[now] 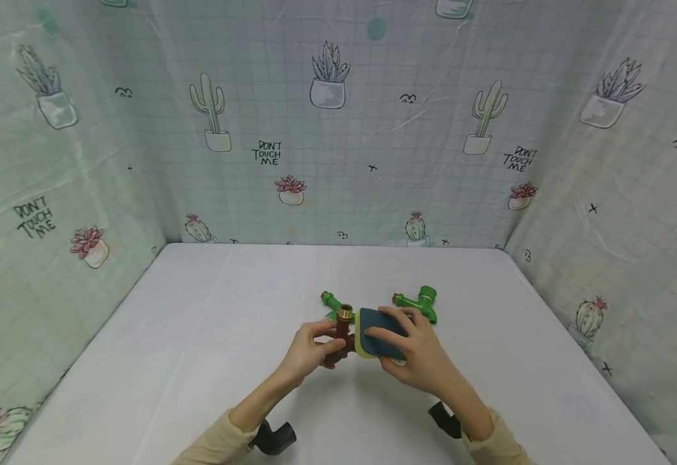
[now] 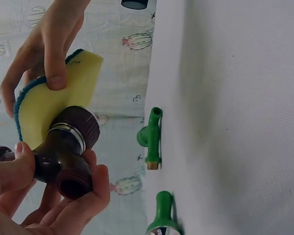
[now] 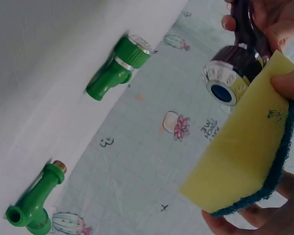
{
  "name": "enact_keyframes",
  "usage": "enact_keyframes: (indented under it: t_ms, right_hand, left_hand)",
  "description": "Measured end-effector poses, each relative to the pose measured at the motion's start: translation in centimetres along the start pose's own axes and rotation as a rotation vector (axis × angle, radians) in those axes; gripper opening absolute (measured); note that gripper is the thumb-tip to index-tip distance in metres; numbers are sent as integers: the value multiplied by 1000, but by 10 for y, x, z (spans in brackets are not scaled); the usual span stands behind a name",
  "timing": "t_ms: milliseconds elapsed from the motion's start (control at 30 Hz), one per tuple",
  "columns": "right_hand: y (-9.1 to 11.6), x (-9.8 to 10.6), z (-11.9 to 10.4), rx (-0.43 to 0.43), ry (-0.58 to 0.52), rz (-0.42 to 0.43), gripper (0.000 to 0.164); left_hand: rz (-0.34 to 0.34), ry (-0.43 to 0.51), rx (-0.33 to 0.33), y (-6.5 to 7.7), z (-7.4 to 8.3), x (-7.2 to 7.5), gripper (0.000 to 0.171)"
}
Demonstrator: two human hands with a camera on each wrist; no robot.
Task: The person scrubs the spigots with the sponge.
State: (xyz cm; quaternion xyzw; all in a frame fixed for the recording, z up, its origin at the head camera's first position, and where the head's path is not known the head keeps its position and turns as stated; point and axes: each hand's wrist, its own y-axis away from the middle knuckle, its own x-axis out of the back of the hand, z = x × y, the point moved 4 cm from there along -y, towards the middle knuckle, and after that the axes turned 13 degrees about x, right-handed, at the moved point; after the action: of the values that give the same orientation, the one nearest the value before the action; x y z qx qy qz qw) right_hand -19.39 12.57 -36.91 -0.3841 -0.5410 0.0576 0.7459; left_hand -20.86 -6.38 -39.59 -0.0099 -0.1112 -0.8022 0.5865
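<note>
My left hand (image 1: 309, 352) grips a dark brown plastic tap (image 1: 343, 328) with a brass-coloured threaded end, raised over the table. In the left wrist view, fingers and thumb wrap round the body of the tap (image 2: 59, 154), below its ribbed knob. My right hand (image 1: 425, 355) holds a sponge (image 1: 381, 332), yellow foam with a dark blue scouring layer. In the left wrist view, the yellow side of the sponge (image 2: 83, 81) faces the tap and lies right at its knob. Dark smudges mark the foam of the sponge (image 3: 240, 152) in the right wrist view.
Two green taps lie on the white table (image 1: 228, 310) beyond my hands: one green tap (image 1: 330, 299) partly hidden behind the brown tap, another green tap (image 1: 427, 300) to the right. A black piece (image 1: 275, 439) shows beside the left forearm, another black piece (image 1: 445, 421) beside the right.
</note>
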Motion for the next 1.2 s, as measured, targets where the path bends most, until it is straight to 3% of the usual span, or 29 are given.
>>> enact_keyframes:
  t_ms: [200,333,767,900,1033,1200]
  right_hand:
    - [-5,-3,5,-86,-62,-41,44]
    - [-5,-4,4,-105,-68,-49,44]
    - [3,5,-9,46,8,49,48]
    - [7,5,-13,133,56,98,45]
    - [12,4,-13,214,131,144,31]
    - [15,5,-8,237,156,220,19]
  left_hand:
    - [12,-53,-18,3,2,-3,33]
    - [13,-8,-2,1,-2,-3,34]
    - [-6,175,54,2,1,2,41]
    - [-33,289,132,-1,2,3,48]
    - [-86,431,240,-4,2,2,54]
    - [-166,520,328,-4,1,-2,51]
